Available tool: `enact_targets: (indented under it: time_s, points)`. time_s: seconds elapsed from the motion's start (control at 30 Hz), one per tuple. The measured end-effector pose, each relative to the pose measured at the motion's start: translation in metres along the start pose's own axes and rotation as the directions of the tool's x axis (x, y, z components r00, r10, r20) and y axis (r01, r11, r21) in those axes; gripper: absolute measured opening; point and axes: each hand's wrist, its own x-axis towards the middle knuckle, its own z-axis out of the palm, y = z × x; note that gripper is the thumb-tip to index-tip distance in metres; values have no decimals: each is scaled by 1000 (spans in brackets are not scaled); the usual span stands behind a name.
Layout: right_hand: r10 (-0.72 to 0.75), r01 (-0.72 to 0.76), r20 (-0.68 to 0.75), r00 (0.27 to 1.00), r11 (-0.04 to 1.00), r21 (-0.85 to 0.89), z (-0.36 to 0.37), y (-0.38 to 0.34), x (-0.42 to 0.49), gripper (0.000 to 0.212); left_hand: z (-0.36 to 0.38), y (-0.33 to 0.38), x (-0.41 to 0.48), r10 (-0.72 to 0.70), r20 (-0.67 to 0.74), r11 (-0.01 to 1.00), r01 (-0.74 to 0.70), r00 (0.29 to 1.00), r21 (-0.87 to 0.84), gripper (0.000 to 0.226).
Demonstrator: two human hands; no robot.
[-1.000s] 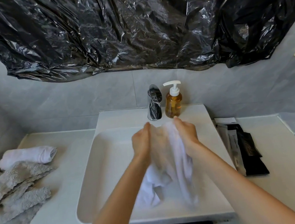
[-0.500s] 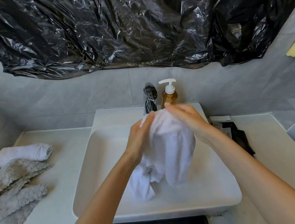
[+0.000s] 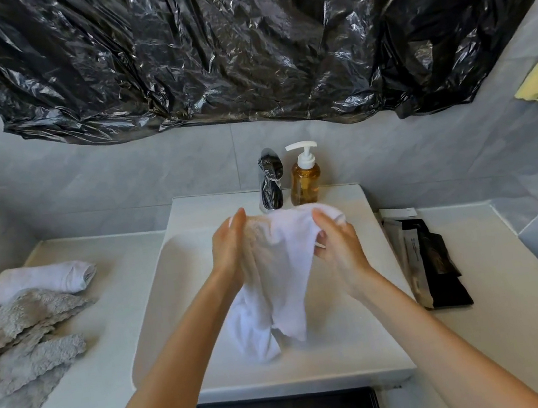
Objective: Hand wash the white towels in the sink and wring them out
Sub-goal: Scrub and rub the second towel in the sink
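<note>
Hanging lengthwise from both hands, the white terry-cloth towel [image 3: 280,271] is occupying the centre of the frame, above the white rectangular ceramic sink [image 3: 158,309]. Its long axis is running from the top fold, just below the chrome tap [image 3: 271,182], down to two loose tails that are trailing toward the lower centre of the basin. The left hand [image 3: 230,247] is pressing flat against the left face of the cloth, fingers straight and together. The right hand [image 3: 337,246] is gripping the upper right fold, with the thumb and fingers curled around it; the fingers behind the fabric are partly hidden, so how far they wrap cannot be told. Both hands are sitting at the upper end of the towel, level with each other, and the free length is lying below them. Any wringing twist is therefore likely requiring one hand to be shifting down that axis first. A second white rolled towel [image 3: 43,278] is lying on the counter at mid-left.
</note>
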Motion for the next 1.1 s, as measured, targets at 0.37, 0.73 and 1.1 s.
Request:
enact_targets:
  time_s: [0.37, 0.73, 1.1]
  points:
    - [-146, -16, -377, 915, 918, -395, 52, 5, 13, 40, 38, -29, -35, -17, -41, 975, 25, 999, 222, 36]
    - [-22, -201, -465, 885, 883, -424, 45, -6, 29, 28, 47, -22, -45, 17, -11, 967, -14, 1000, 254, 39]
    - [-51, -213, -512, 857, 871, -442, 46, -3, 29, 33, 50, -14, -36, 33, 24, 960, -38, 999, 278, 44]
